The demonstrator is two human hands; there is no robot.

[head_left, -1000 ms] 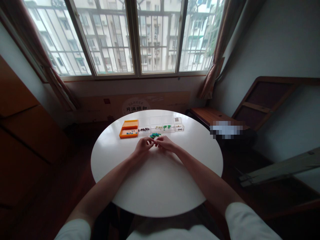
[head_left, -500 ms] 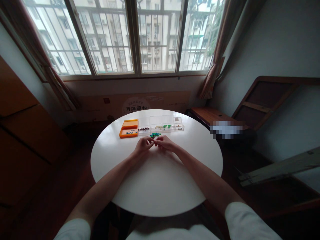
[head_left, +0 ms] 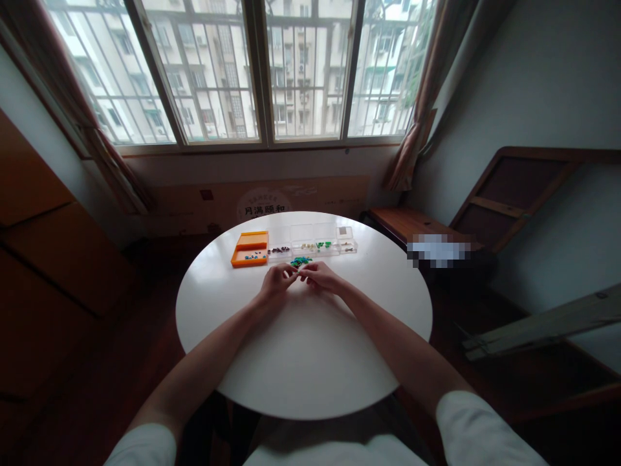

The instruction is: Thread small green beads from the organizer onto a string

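Observation:
My left hand [head_left: 279,278] and my right hand [head_left: 319,276] meet over the white table [head_left: 305,349], fingertips pinched close together. Whatever sits between the fingers is too small to make out. Just beyond them lies a small pile of green and blue pieces [head_left: 301,261]. Farther left stands an open orange box [head_left: 233,262] with a few blue and dark bits in it. Clear plastic boxes [head_left: 301,233] with lids up hold dark brown, cream and green pieces in separate groups. A smaller clear box [head_left: 345,232] is at their right end.
A wooden bench [head_left: 405,223] stands beyond the table's right edge, with a blurred-out pale patch on it. Behind the table a long cardboard box [head_left: 334,194] leans below the window. A wooden plank [head_left: 543,323] juts in at the right.
Both hands stay in nearly the same place. The fingertips have shifted slightly, and the left hand sits a touch farther left.

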